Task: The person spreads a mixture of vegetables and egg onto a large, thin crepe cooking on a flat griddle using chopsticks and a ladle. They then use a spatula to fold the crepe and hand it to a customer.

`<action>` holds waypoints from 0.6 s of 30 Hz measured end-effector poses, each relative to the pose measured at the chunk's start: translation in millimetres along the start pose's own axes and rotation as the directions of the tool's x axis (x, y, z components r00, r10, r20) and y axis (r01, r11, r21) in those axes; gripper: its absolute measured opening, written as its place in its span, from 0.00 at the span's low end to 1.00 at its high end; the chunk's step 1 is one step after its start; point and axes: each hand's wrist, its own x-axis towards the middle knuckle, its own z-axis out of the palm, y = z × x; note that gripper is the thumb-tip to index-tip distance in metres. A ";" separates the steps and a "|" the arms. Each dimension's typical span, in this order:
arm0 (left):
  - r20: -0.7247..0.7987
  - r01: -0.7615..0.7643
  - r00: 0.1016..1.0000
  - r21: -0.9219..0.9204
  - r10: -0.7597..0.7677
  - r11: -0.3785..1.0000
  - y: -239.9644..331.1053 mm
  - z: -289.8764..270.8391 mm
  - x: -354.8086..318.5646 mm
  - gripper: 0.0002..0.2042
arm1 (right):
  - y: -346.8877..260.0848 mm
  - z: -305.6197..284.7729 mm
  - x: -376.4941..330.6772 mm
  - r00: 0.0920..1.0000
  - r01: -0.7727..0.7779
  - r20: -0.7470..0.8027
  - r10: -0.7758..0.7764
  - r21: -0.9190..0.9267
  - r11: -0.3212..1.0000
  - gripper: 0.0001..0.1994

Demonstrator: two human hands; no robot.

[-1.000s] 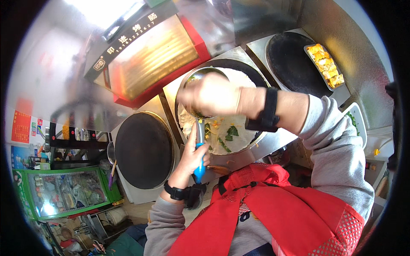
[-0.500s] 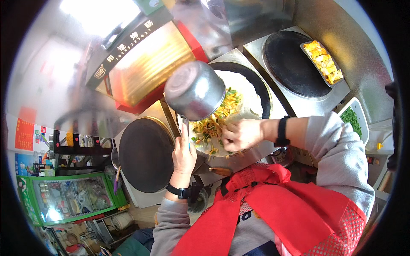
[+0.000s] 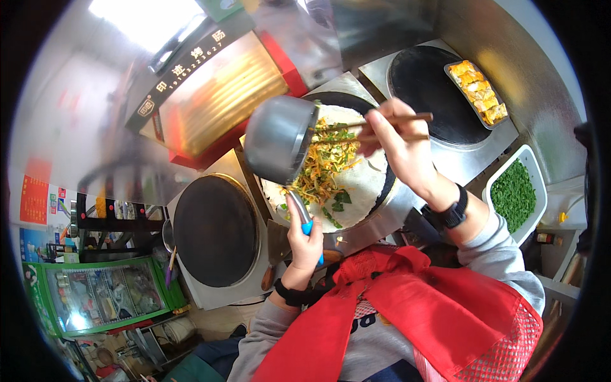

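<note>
Metal pot: interior mostly hidden | chopsticks: tips indistinct

Tilted grey pot, shredded vegetables on pale crepe, chopsticks

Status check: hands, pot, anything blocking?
Left hand gripping handle of tilted pot. Right hand holding chopsticks, tips near pot's mouth. Shredded filling on flatbread; pot hides part.

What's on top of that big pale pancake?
Shredded yellow and green filling lies on the pancake. The tilted metal pot covers part of the left side, so I can't see what's there.
</note>
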 end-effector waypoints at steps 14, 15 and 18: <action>0.331 0.363 0.926 -0.646 -0.182 0.672 36.0 -45.3 8.8 0.43 | 40.9 26.5 0.6 0.979 0.175 -0.110 -0.173 0.006 0.985 0.07; 0.317 0.360 0.929 -0.668 -0.189 0.652 35.9 -46.0 9.3 0.43 | 40.6 28.0 -1.7 0.985 0.158 -0.066 -0.161 -0.046 0.986 0.07; 0.292 0.312 0.945 -0.687 -0.144 0.656 33.5 -41.6 11.4 0.43 | 43.5 31.4 -10.1 0.982 0.188 0.020 -0.187 -0.091 0.978 0.06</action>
